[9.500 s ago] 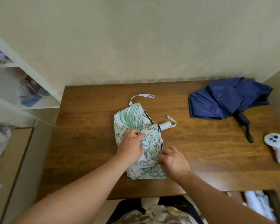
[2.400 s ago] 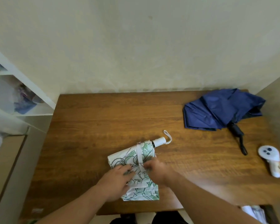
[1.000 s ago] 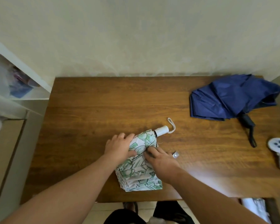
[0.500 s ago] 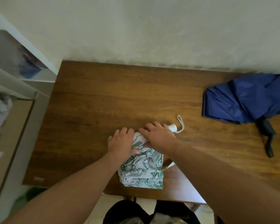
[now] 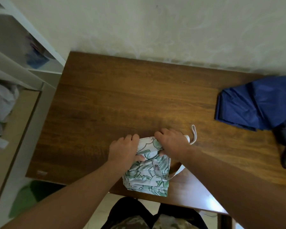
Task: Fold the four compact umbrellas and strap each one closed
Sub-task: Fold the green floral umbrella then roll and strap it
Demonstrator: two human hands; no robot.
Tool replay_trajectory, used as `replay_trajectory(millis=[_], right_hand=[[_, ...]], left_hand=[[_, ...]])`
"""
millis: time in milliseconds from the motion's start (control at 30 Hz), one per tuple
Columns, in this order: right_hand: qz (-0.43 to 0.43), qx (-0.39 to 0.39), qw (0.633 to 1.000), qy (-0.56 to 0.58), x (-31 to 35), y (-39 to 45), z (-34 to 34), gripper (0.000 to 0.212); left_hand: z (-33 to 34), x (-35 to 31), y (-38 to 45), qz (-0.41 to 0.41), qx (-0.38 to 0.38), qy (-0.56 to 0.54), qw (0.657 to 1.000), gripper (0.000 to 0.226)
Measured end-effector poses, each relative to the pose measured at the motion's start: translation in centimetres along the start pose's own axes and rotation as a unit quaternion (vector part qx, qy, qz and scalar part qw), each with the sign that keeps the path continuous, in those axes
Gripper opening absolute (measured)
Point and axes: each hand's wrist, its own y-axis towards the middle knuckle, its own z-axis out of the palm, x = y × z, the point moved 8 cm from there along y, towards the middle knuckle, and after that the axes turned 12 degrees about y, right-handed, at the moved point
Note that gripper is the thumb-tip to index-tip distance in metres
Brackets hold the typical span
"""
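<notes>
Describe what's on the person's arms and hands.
Both forearms are bare up to the frame edge, with no sleeves in view. The left hand and right hand wear no gloves, and no rings, watch or bands show on them.

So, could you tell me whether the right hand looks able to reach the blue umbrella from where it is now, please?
Probably yes. Bare table lies between the right hand and the blue umbrella, with nothing in the way, but that hand is gripping the floral umbrella and would have to let go first.

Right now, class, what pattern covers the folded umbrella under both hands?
Green leaf print on white fabric umbrella, shown best in the head view.
</notes>
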Motion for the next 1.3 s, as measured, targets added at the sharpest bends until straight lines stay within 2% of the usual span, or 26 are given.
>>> replay_trajectory(millis=[200,400,500,767,833,1033,1167,1300], right_hand=[[0.012,0.02,1.0,0.018,0.3,-0.6,0.1,0.035],[0.004,0.031,0.999,0.008,2.1,-1.9,-1.7,0.036],[0.02,0.022,1.0,0.011,3.5,-2.7,-4.0,0.037],[0.037,-0.105,0.994,-0.004,8.9,-7.0,-16.3,0.044],[0.056,-0.137,0.989,0.011,9.9,-9.0,-19.4,0.044],[0.1,-0.183,0.976,0.054,11.4,-16.3,-27.4,0.068],[0.094,-0.23,0.965,0.086,12.0,-20.5,-30.4,0.061],[0.091,-0.248,0.962,0.066,12.3,-22.8,-32.2,0.051]], left_hand=[[-0.2,0.0,-0.6,0.027,0.011,0.006,1.0,0.072],[-2.1,0.8,-1.2,0.044,0.026,0.013,0.999,0.057],[-4.8,2.2,-1.6,0.05,0.008,0.028,0.998,0.054],[-18.3,7.4,-3.4,0.064,-0.122,0.075,0.988,0.049],[-22.5,8.2,-4.4,0.07,-0.172,0.101,0.977,0.043],[-33.7,8.9,-7.6,0.082,-0.3,0.17,0.935,0.033],[-38.5,8.4,-10.2,0.096,-0.363,0.188,0.908,0.046],[-40.5,7.9,-11.5,0.092,-0.384,0.186,0.9,0.055]])
